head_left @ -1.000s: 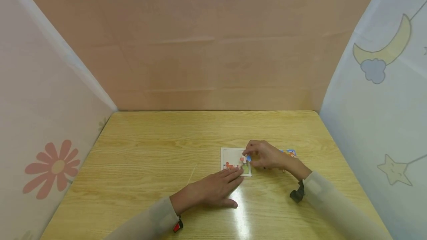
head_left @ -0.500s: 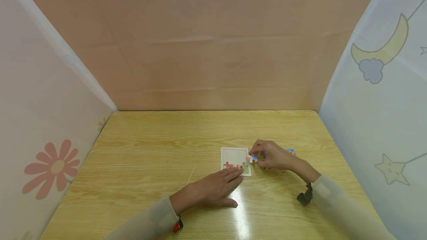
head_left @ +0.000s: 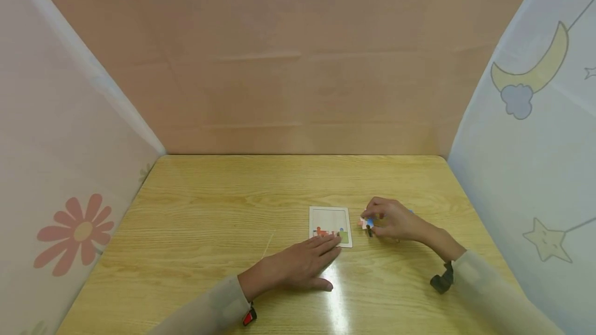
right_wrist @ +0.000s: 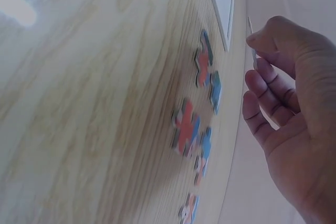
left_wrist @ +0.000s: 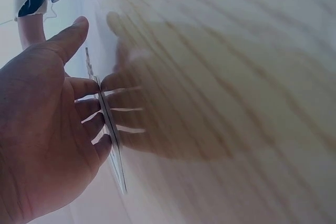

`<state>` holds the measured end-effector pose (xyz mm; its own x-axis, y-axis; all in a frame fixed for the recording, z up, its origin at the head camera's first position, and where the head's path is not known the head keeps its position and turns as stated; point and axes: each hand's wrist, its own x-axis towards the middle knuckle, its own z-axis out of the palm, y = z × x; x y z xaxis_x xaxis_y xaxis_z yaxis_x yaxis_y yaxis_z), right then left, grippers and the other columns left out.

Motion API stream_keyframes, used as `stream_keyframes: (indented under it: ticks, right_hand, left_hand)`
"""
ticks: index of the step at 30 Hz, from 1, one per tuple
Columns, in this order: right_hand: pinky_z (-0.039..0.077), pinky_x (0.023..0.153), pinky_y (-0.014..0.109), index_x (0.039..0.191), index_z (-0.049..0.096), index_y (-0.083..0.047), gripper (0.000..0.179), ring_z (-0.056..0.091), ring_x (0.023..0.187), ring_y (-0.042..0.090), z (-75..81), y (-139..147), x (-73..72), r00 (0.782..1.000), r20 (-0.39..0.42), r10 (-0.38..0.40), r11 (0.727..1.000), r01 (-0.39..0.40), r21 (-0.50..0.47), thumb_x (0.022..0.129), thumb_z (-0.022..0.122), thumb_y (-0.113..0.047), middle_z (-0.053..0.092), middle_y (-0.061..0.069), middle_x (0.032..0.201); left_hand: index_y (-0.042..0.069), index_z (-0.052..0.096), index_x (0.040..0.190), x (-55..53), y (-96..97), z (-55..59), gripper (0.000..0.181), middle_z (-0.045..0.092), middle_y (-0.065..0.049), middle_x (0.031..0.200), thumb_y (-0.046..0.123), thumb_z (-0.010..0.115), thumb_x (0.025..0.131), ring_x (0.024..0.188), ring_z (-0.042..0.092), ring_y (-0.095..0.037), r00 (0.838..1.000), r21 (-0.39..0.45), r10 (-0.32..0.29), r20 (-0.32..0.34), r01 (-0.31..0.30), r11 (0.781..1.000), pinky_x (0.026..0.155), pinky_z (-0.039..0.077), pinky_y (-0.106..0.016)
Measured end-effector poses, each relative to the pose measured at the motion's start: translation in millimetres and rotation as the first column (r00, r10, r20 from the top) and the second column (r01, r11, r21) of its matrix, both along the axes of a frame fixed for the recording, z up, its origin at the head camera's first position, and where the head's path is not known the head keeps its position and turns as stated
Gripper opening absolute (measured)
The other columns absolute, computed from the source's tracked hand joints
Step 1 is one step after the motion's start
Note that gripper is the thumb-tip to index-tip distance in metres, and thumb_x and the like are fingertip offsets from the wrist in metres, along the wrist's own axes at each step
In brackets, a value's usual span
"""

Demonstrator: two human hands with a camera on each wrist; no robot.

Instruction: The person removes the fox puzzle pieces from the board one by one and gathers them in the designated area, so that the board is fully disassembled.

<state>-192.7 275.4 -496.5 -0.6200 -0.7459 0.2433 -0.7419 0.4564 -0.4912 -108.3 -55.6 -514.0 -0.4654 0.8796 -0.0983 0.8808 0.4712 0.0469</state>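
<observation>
A white-bordered puzzle board point(head_left: 329, 215) lies right of the table's middle, with some red and green pieces point(head_left: 344, 235) along its near side. My left hand point(head_left: 300, 265) rests with straight fingers over the board's near edge and covers part of it. To the right of the board, my right hand point(head_left: 396, 219) pinches a puzzle piece point(head_left: 363, 224) between thumb and fingers. That piece shows pink, white and blue from the head, and appears as a thin edge in the right wrist view.
Several loose puzzle pieces point(right_wrist: 186, 129) lie on the wooden table point(head_left: 223, 195) under and beside my right hand, mostly hidden from the head view. An orange-brown backdrop point(head_left: 298, 66) stands behind the table, with pale printed sheets at both sides.
My right hand has moved right, off the board, carrying the pinched puzzle piece away from above it. My left hand has stayed in place on the board's near edge.
</observation>
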Motion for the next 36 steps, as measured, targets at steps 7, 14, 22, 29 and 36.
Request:
stream_keyframes:
  ticks: [7, 14, 22, 29, 36]
  right_hand:
    - [0.055, 0.064, 0.026, 0.113, 0.08, -0.002, 0.037, 0.061, 0.079, 0.02, 1.2, 12.6, 3.8, 0.999, 0.0, -0.039, 0.999, 0.039, -0.009, 0.077, 0.08, 0.009, 0.068, -0.002, 0.102]
    - [0.057, 0.065, 0.031, 0.112, 0.081, -0.002, 0.036, 0.061, 0.079, 0.021, 5.9, 25.7, 10.3, 0.996, 0.027, -0.088, 0.996, 0.089, -0.019, 0.078, 0.079, 0.01, 0.068, -0.002, 0.101]
    - [0.06, 0.069, 0.032, 0.111, 0.08, -0.002, 0.039, 0.066, 0.083, 0.017, 5.1, 40.1, 14.7, 0.997, -0.001, -0.082, 0.996, 0.082, -0.044, 0.075, 0.082, 0.011, 0.069, -0.003, 0.102]
    - [0.054, 0.064, 0.029, 0.108, 0.08, -0.006, 0.042, 0.059, 0.078, 0.015, 3.1, 51.6, 16.7, 0.993, -0.086, -0.086, 0.995, 0.081, -0.066, 0.07, 0.084, 0.013, 0.069, -0.005, 0.1]
    - [0.051, 0.062, 0.028, 0.107, 0.081, -0.005, 0.042, 0.056, 0.076, 0.014, 1.2, 64.4, 21.8, 0.989, -0.083, -0.12, 0.992, 0.115, -0.061, 0.07, 0.082, 0.015, 0.068, -0.004, 0.098]
  left_hand:
    - [0.006, 0.025, 0.168, 1.0, 0.4, 0.5, 0.085, 0.017, -0.012, 0.177, 0.064, 0.039, 0.109, 0.163, 0.018, -0.024, 1.0, 0.0, 0.003, 0.009, -0.003, 1.0, 0.131, 0.023, -0.036]
    - [0.006, 0.025, 0.169, 1.1, 1.2, 1.2, 0.085, 0.017, -0.011, 0.177, 0.064, 0.039, 0.109, 0.163, 0.018, -0.024, 1.0, -0.01, 0.004, 0.004, -0.004, 1.0, 0.131, 0.022, -0.036]
    - [0.007, 0.026, 0.168, 1.0, 2.2, 1.0, 0.085, 0.018, -0.011, 0.177, 0.065, 0.04, 0.109, 0.163, 0.018, -0.024, 1.0, -0.028, 0.012, -0.02, -0.013, 1.0, 0.131, 0.022, -0.035]
    - [0.007, 0.025, 0.169, 0.1, 2.5, -0.6, 0.085, 0.017, -0.011, 0.177, 0.065, 0.039, 0.109, 0.164, 0.017, -0.024, 1.0, -0.035, 0.009, -0.029, -0.01, 0.999, 0.131, 0.021, -0.035]
    - [0.007, 0.025, 0.169, 0.4, 2.0, -1.2, 0.085, 0.017, -0.011, 0.177, 0.065, 0.038, 0.109, 0.164, 0.016, -0.024, 1.0, -0.039, 0.009, -0.029, -0.01, 0.999, 0.132, 0.02, -0.035]
